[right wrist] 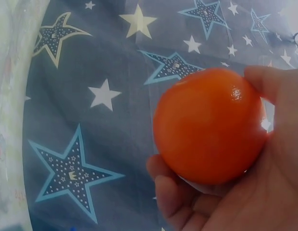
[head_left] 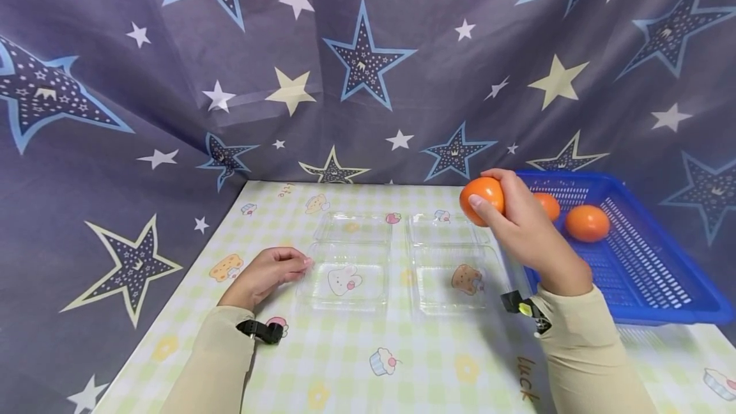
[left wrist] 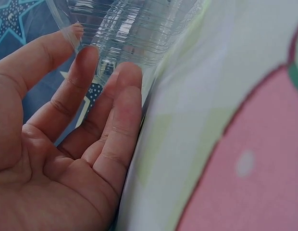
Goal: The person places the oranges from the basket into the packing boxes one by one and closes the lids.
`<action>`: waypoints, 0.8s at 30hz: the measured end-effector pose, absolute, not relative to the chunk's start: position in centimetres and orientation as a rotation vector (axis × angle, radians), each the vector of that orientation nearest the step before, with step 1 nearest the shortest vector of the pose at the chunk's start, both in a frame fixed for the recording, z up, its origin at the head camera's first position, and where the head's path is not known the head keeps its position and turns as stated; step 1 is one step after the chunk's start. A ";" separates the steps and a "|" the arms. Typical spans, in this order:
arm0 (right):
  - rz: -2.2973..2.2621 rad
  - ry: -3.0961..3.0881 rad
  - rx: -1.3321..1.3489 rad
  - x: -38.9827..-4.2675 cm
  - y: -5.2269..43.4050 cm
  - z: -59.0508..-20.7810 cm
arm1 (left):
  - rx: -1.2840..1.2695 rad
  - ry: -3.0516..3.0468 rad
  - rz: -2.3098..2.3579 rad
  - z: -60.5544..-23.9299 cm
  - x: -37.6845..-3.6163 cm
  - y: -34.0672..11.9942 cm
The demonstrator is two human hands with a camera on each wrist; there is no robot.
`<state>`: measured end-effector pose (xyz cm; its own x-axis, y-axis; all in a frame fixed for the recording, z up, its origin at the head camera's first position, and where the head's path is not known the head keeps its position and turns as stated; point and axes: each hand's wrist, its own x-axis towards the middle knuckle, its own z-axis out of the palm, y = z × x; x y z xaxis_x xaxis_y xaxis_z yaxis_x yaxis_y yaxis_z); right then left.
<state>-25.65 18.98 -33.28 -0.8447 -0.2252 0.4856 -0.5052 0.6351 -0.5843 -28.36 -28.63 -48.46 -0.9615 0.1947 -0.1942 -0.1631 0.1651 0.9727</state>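
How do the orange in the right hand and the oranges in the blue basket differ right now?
The held orange is off the table, gripped by the right hand; the two basket oranges lie loose in the blue basket. The held one is above the right clear tray. All look round, glossy and orange.

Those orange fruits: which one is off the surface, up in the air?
The orange fruit gripped in the right hand, held above the clear containers. The other two fruits lie inside the blue basket.
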 end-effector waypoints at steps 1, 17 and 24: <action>1.051 -2.496 0.582 -25.7 18.8 -33.3 | 0.027 2.169 1.869 -48.4 -28.4 -28.6; 0.905 -2.501 0.671 -25.6 16.5 -34.2 | 0.015 2.154 1.878 -48.0 -28.3 -28.4; 0.897 -2.478 0.756 -25.4 15.1 -34.6 | 0.007 2.150 1.877 -48.2 -28.3 -28.6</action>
